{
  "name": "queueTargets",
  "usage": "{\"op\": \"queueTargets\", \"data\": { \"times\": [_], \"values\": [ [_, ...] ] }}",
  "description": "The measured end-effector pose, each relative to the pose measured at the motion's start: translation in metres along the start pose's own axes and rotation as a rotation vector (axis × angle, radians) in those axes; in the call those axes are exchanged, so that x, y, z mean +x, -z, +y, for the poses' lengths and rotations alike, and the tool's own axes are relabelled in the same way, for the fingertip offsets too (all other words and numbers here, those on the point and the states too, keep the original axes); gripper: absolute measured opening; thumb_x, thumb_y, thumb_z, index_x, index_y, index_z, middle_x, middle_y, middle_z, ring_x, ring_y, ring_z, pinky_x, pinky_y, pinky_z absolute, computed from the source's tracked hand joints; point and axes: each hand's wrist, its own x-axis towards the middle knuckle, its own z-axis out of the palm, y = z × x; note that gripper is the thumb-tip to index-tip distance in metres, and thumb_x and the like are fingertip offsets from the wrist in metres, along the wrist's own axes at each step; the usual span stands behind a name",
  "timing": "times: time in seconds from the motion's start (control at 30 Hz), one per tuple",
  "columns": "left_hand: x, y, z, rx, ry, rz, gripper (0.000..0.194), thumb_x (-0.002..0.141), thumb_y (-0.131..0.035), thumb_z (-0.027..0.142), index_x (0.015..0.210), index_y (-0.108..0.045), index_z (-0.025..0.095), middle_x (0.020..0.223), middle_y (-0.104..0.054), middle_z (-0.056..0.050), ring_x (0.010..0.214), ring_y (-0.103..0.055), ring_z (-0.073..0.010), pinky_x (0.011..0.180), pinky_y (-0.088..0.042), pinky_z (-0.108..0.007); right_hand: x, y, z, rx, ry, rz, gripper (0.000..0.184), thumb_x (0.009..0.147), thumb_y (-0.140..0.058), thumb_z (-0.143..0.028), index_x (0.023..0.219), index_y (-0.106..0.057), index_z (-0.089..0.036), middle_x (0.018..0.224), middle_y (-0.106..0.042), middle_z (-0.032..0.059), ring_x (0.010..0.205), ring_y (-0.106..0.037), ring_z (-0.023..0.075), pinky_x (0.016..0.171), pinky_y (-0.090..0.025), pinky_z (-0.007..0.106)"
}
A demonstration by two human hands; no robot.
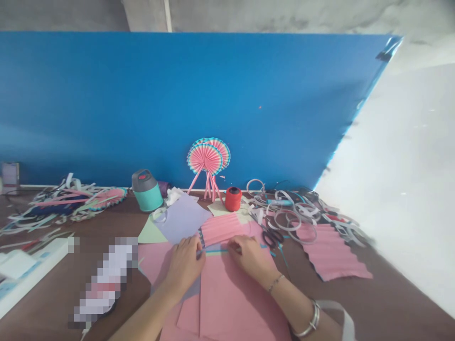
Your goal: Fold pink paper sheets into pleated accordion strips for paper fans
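Observation:
My left hand [185, 261] is closed at the far left corner of a pink paper sheet [234, 293]. At the same far edge, my right hand [250, 255] pinches the paper with curled fingers. A thin blue and pale green stripe [217, 252] runs along that edge between the hands. Just beyond lies a pleated pink paper strip [222, 228]. More pink sheets lie under and beside the one I hold. The undersides of both hands and their fingertips are partly hidden.
Scissors [273, 237] lie right of my right hand, near a pleated pink sheet [336, 251] and tangled paper strips [295, 215]. Behind are a red thread spool [233, 199], round pleated fans [205, 158], lilac paper [183, 218] and a turquoise container [147, 192]. A power strip [39, 270] sits left.

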Motion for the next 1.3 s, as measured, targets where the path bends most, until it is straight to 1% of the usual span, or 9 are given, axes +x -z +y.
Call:
{"op": "queueTargets", "data": {
  "times": [0.13,0.33,0.47,0.6,0.67,0.77,0.9,1.13,1.3],
  "values": [
    [0.0,0.003,0.001,-0.014,0.022,-0.019,0.006,0.083,-0.049,0.017,0.085,-0.05,0.022,0.084,-0.059,-0.001,0.092,-0.056,-0.0194,0.076,-0.036,-0.028,0.0,-0.003,0.002,0.01,-0.003,0.002,0.012,0.083,-0.054,-0.015,0.082,-0.066,-0.019,0.088,-0.072,0.0047,0.084,-0.063,0.0187,0.079,-0.034,0.028],
    [-0.001,0.008,0.003,-0.031,0.023,-0.041,0.008,0.082,-0.049,0.014,0.083,-0.049,0.022,0.083,-0.059,0.0,0.091,-0.056,-0.0188,0.074,-0.036,-0.026,0.001,-0.01,0.006,0.008,-0.004,0.019,0.018,0.081,-0.051,-0.01,0.083,-0.066,-0.02,0.089,-0.072,0.0037,0.085,-0.063,0.0179,0.078,-0.032,0.027],
    [-0.001,0.01,0.004,-0.035,0.034,-0.056,0.007,0.082,-0.049,0.015,0.081,-0.049,0.022,0.082,-0.059,-0.001,0.09,-0.056,-0.0193,0.073,-0.036,-0.027,0.0,-0.014,0.007,0.033,0.009,0.045,0.022,0.078,-0.051,-0.008,0.089,-0.065,-0.02,0.092,-0.071,0.0031,0.086,-0.063,0.018,0.078,-0.032,0.027],
    [-0.001,0.011,0.004,-0.045,0.02,-0.049,0.006,0.081,-0.048,0.015,0.08,-0.05,0.021,0.08,-0.058,-0.001,0.088,-0.056,-0.0197,0.072,-0.035,-0.028,-0.001,-0.014,0.01,0.035,0.031,0.085,0.026,0.077,-0.048,-0.005,0.091,-0.064,-0.019,0.094,-0.069,0.004,0.084,-0.061,0.0176,0.076,-0.034,0.027],
    [-0.001,0.01,0.003,-0.048,0.009,-0.041,0.006,0.081,-0.047,0.016,0.079,-0.049,0.022,0.08,-0.058,-0.001,0.087,-0.056,-0.0195,0.071,-0.035,-0.028,0.0,-0.012,0.014,0.064,0.032,0.099,0.028,0.075,-0.047,-0.003,0.092,-0.063,-0.019,0.095,-0.067,0.0045,0.083,-0.06,0.0171,0.073,-0.036,0.026],
    [-0.001,0.009,0.0,-0.046,0.002,-0.033,0.006,0.08,-0.047,0.017,0.077,-0.049,0.022,0.08,-0.059,-0.001,0.086,-0.056,-0.0192,0.071,-0.035,-0.028,0.003,-0.01,0.023,0.117,0.024,0.107,0.03,0.072,-0.046,-0.001,0.09,-0.062,-0.017,0.09,-0.065,0.0052,0.079,-0.059,0.0171,0.067,-0.038,0.025],
    [0.0,0.007,-0.001,-0.044,0.001,-0.033,0.006,0.08,-0.048,0.018,0.076,-0.048,0.022,0.08,-0.059,0.0,0.086,-0.056,-0.0192,0.069,-0.034,-0.027,0.005,-0.012,0.037,0.142,0.061,0.121,0.037,0.066,-0.043,0.004,0.091,-0.061,-0.016,0.092,-0.064,0.006,0.078,-0.058,0.0169,0.071,-0.041,0.025],
    [0.0,0.005,-0.002,-0.039,0.007,-0.028,0.006,0.08,-0.048,0.017,0.077,-0.048,0.022,0.08,-0.06,0.0,0.085,-0.056,-0.0184,0.069,-0.034,-0.027,0.004,-0.006,0.048,0.041,0.089,0.083,0.042,0.066,-0.043,0.006,0.095,-0.063,-0.017,0.096,-0.065,0.0069,0.085,-0.059,0.0186,0.076,-0.04,0.027],
    [0.0,0.004,-0.002,-0.033,-0.005,-0.022,0.005,0.081,-0.047,0.018,0.078,-0.049,0.022,0.081,-0.06,-0.001,0.085,-0.056,-0.0187,0.069,-0.034,-0.027,0.002,0.005,0.051,-0.016,0.073,0.001,0.041,0.069,-0.044,0.003,0.099,-0.063,-0.017,0.1,-0.066,0.0077,0.087,-0.06,0.0187,0.076,-0.04,0.027]
  ]
}}
